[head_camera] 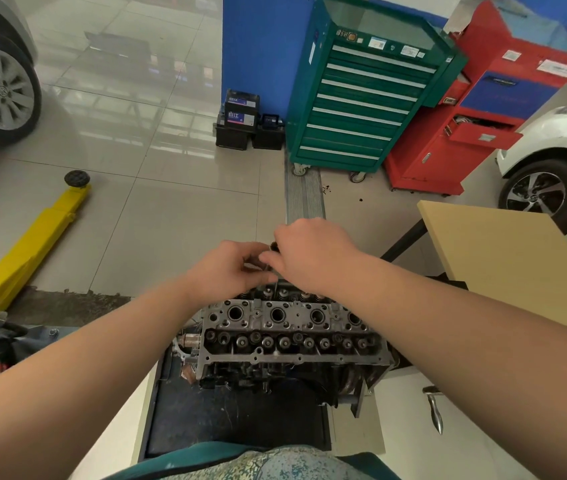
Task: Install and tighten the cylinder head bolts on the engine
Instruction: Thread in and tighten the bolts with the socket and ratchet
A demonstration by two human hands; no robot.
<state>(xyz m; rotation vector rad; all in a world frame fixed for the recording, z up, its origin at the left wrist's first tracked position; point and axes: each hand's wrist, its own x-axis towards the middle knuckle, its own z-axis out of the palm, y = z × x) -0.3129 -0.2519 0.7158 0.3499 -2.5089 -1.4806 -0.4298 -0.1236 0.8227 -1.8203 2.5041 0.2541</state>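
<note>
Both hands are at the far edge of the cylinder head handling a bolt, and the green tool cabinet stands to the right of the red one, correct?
Not quite. In the head view the green tool cabinet stands left of the red one. Both hands, left hand and right hand, are at the cylinder head's far edge.

Both hands, left hand (230,268) and right hand (310,254), grip a slim dark tool (272,261) above the far edge of the cylinder head (289,327)

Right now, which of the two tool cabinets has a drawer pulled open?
The red tool cabinet on the right: one drawer juts out with its contents showing. The green tool cabinet beside it has every drawer shut.
</note>
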